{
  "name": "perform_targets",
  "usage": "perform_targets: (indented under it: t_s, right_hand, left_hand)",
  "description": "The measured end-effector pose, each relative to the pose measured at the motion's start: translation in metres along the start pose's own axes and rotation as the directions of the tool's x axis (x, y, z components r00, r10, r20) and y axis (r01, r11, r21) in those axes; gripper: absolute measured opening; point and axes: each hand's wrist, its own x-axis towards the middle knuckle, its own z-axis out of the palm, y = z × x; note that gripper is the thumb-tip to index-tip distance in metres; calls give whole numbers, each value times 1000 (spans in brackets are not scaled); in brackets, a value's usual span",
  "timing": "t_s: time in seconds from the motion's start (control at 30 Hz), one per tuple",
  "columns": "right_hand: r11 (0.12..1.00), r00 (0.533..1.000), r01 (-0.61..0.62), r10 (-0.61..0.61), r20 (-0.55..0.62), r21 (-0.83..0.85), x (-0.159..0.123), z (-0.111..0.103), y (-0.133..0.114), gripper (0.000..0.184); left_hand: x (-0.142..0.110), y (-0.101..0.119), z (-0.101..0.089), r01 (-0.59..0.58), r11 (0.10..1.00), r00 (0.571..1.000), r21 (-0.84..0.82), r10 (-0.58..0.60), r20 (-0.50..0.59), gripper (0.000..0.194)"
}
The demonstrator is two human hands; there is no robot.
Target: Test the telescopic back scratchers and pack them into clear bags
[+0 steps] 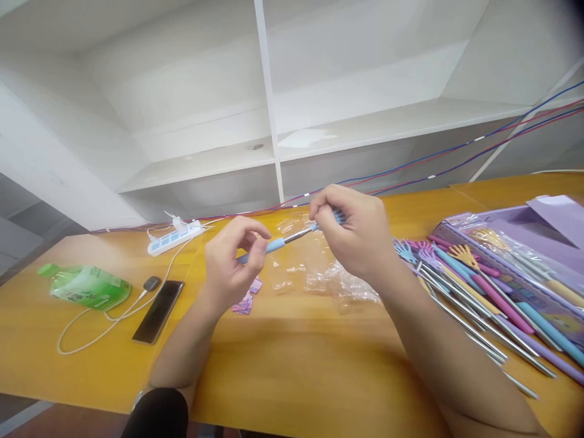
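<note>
blue back scratcher (295,236) up off the table (292,359), slanting upward to the right, clawed head (339,216) in the right hand (358,228)'s grip, handle (275,244) pinched by the left hand (232,255)

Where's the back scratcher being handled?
Head view, centre: the back scratcher is held above the table, blue handle in the left hand, claw end in the right hand.

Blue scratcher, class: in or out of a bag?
Out: the scratcher shows no wrap between left hand and right hand; the rod looks bare.
</note>
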Motion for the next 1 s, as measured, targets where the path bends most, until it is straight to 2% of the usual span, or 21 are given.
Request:
perform_targets:
  t_s: [0.07, 0.13, 0.2, 0.27, 0.4, 0.53, 0.63, 0.73, 0.8, 0.93, 1.0]
  right_hand:
    - [998, 984, -23, 33, 173, -59, 2, -13, 3, 21]
    - [989, 927, -16, 69, 369, -144, 3, -24, 9, 28]
    - [973, 854, 43, 83, 514, -229, 1, -29, 16, 39]
    - [948, 820, 107, 87, 566, -301, -2, -27, 21, 44]
    - [873, 853, 262, -9, 522, -412, -5, -10, 24, 35]
    - [800, 834, 392, -101, 542, -455, -3, 0, 23, 25]
    - [829, 852, 382, -145, 502, -409, 0, -1, 22, 22]
    - [915, 914, 235, -93, 395, -328, 5, -4, 21, 17]
    - [932, 932, 193, -77, 353, -306, 7, -5, 23, 14]
    - [885, 911, 327, -203, 359, -330, 11, -6, 31, 16]
    - [861, 909, 356, -229, 348, -363, 14, -10, 37, 18]
  left_hand:
    - [4, -9, -6, -2, 986, 984, 169, -28, 176, 29]
    - [7, -17, -11, -89, 948, 951, 306, -11, 309, 41]
    - [8, -22, -11, -177, 905, 917, 386, 10, 398, 31]
    - [7, -25, -8, -238, 862, 898, 448, 20, 439, 22]
    - [5, -27, 2, -276, 792, 910, 545, 33, 413, 21]
    - [7, -30, 5, -266, 785, 928, 560, 52, 369, 21]
    - [10, -34, 3, -307, 775, 939, 553, 153, 307, 17]
    - [13, -38, 3, -339, 770, 938, 540, 235, 254, 14]
    - [14, -40, 4, -344, 775, 938, 529, 261, 228, 12]
    - [15, -44, 5, -330, 773, 944, 542, 283, 170, 11]
    - [16, -48, 1, -316, 768, 948, 558, 282, 148, 11]
